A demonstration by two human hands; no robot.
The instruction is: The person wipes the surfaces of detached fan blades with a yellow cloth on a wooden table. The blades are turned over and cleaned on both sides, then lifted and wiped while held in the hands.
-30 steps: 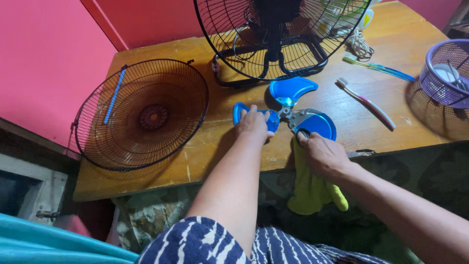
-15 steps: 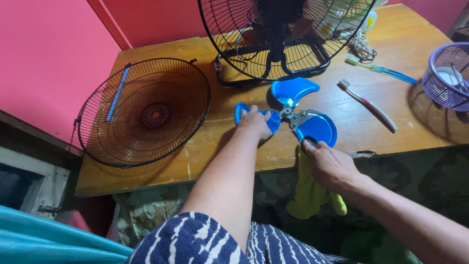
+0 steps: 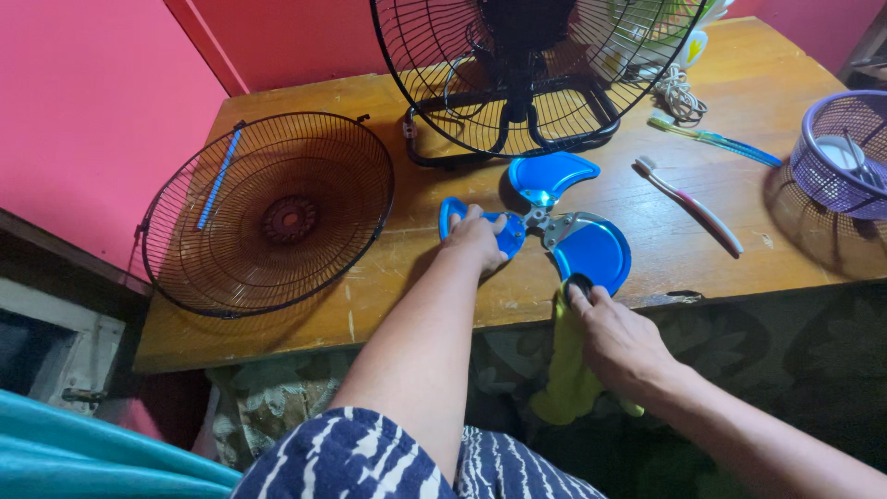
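A blue three-bladed fan propeller (image 3: 591, 248) with a metal hub lies on the wooden table (image 3: 277, 333). My left hand (image 3: 478, 238) presses down on its left blade. My right hand (image 3: 617, 340) grips a yellow-green cloth (image 3: 565, 370) at the near edge of the right blade, by the table's front edge; most of the cloth hangs below the edge.
A detached black wire fan guard (image 3: 268, 212) lies at the left. The fan body with its rear guard (image 3: 527, 74) stands at the back. Two toothbrushes (image 3: 688, 194) lie to the right, beside a purple mesh basket (image 3: 836, 152). A pink wall is at the left.
My right hand with the cloth has slid toward me, from on the right blade to its near edge. My left hand has stayed on the left blade.
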